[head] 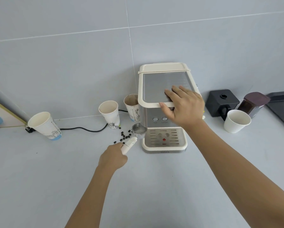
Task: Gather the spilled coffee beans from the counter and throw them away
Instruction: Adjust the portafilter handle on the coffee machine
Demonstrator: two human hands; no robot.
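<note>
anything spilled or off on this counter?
Yes. Dark coffee beans lie loose on the counter, between the printed paper cup and the espresso machine. The left hand grips the portafilter handle beside them; the right hand rests on the machine's top.

The head camera looks steeply down, wide-angle and seemingly close, on the counter (154,186) against the wall (72,55).

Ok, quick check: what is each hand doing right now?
Left hand: closed around the portafilter handle.
Right hand: open, flat on top of the espresso machine, holding nothing.
</note>
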